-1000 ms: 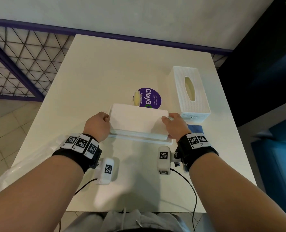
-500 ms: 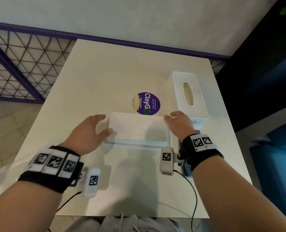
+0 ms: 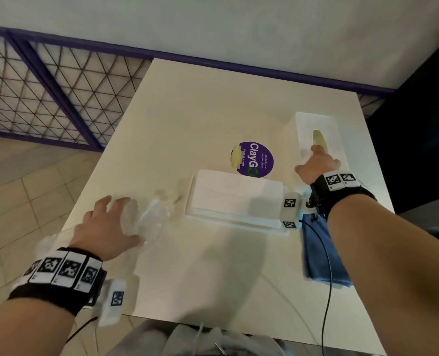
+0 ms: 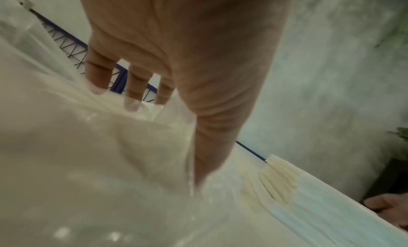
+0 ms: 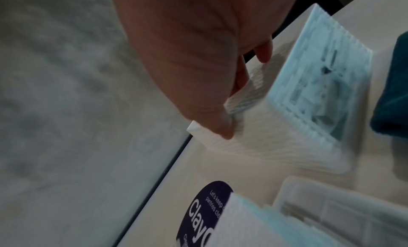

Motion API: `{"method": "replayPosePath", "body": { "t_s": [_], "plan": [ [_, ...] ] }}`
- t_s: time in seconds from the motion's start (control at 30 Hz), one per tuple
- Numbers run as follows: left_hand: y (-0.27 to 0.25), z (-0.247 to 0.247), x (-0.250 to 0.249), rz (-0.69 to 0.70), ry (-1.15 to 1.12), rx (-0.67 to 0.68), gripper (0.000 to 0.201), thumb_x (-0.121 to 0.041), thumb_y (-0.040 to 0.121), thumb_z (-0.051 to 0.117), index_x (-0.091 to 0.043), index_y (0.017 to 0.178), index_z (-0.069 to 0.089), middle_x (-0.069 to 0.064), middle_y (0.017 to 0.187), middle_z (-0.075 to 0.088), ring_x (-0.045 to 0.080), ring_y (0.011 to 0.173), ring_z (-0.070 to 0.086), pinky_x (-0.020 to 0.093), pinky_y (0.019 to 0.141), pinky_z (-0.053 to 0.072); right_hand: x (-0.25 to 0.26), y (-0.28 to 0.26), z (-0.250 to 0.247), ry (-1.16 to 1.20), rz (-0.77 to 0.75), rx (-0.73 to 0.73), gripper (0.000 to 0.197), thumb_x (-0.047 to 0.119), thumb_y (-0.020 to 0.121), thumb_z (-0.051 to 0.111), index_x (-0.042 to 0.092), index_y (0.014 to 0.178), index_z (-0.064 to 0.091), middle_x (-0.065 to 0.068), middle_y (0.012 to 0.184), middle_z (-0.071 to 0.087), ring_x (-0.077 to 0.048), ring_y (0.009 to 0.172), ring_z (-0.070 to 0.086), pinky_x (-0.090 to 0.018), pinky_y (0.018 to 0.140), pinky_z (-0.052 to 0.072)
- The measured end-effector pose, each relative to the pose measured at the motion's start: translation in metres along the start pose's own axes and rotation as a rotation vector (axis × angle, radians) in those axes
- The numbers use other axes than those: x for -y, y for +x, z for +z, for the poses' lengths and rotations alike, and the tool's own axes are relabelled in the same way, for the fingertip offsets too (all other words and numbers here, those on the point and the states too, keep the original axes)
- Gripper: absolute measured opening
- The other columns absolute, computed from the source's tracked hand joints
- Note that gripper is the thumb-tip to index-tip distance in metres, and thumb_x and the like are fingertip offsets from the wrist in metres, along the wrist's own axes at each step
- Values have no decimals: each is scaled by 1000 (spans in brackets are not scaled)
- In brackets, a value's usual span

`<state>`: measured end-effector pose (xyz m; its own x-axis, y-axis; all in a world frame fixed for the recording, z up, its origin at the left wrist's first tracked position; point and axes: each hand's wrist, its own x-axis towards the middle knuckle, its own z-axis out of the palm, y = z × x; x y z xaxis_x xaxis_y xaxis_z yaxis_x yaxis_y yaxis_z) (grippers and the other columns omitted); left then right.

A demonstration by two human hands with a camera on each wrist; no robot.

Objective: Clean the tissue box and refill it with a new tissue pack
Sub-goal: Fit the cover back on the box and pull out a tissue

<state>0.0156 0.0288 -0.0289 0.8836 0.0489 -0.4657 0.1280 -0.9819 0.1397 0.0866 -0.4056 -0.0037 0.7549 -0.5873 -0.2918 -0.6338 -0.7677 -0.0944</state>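
A bare white tissue stack (image 3: 236,194) lies on the box's flat white base (image 3: 239,223) at mid-table; its edge shows in the wrist views (image 4: 309,207) (image 5: 243,224). The ribbed white tissue box cover (image 3: 308,124) (image 5: 264,146) stands behind it to the right. My right hand (image 3: 309,160) (image 5: 243,95) grips the cover's near end, thumb on the left wall and fingers curled over the top. My left hand (image 3: 115,217) (image 4: 163,139) rests with straight, spread fingers on a crumpled clear plastic wrapper (image 3: 154,217) (image 4: 88,154) left of the stack.
A folded blue cloth (image 3: 321,253) lies at the right front under my right forearm. A round purple sticker (image 3: 254,159) sits behind the stack. The table's left edge (image 3: 85,191) runs close beside my left hand. A wall and mesh railing (image 3: 46,86) stand beyond.
Both hands have let go of the tissue stack. The left hand moved left onto the plastic wrapper. The right hand moved back and right onto the box cover.
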Motion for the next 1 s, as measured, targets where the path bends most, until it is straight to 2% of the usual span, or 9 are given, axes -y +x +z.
{"method": "replayPosePath", "body": {
  "t_s": [0.17,0.27,0.4,0.57,0.67,0.73,0.83,0.93,1.0],
  "plan": [
    [47,-9,-15,-138,-141,-145,92,-51,74,68,-13,146,26,16,148,29,41,128,39,52,103,39,1,-16,-13,7,6,-63,66,15,84,57,20,143,28,-17,124,54,-35,118,48,-43,99,40],
    [70,-21,-31,-214,-183,-188,90,-52,74,68,-5,141,30,20,142,35,43,124,43,51,99,42,-12,-42,-30,216,-164,-127,71,14,82,60,27,145,30,-13,133,47,-34,127,39,-48,103,40],
    [85,-31,-47,-225,-242,-198,95,-60,69,69,-10,141,31,20,141,35,44,125,42,52,99,40,-21,-91,-39,247,-466,-5,77,10,79,69,34,144,35,-4,138,47,-24,131,37,-34,108,31],
    [78,-38,-51,-149,-267,-122,104,-75,68,60,-35,150,10,14,160,0,46,141,18,61,108,29,-15,-120,-12,88,-640,163,77,7,77,67,41,140,39,3,136,48,-18,129,34,-39,113,29],
    [66,-44,-60,-25,-230,-278,84,-72,81,46,-32,149,19,15,160,1,42,145,5,62,113,16,-7,-126,0,34,-681,218,75,9,78,64,45,139,38,8,137,46,-15,130,32,-41,113,27],
    [58,-48,-67,166,-335,-399,65,-59,90,43,-26,145,33,13,158,17,36,144,18,57,114,20,0,-129,2,-46,-719,225,76,7,78,62,45,139,37,9,137,46,-15,129,33,-40,114,24],
    [45,-46,-78,395,-561,-317,51,-46,96,43,-23,142,41,10,147,37,27,132,42,41,108,34,5,-133,-1,-112,-747,186,77,5,78,59,45,140,35,10,138,43,-14,132,30,-40,118,14],
    [36,-41,-88,416,-594,-183,51,-44,98,36,-23,145,37,8,145,41,26,123,51,30,98,35,6,-132,-4,-67,-738,190,77,5,79,60,45,140,34,10,139,43,-14,131,30,-38,116,17],
    [34,-34,-91,405,-556,-94,52,-45,98,36,-24,146,35,7,146,42,26,121,53,32,98,36,7,-128,0,-91,-738,215,78,4,79,59,45,141,34,10,139,44,-15,131,31,-38,114,20]
  ]
}}
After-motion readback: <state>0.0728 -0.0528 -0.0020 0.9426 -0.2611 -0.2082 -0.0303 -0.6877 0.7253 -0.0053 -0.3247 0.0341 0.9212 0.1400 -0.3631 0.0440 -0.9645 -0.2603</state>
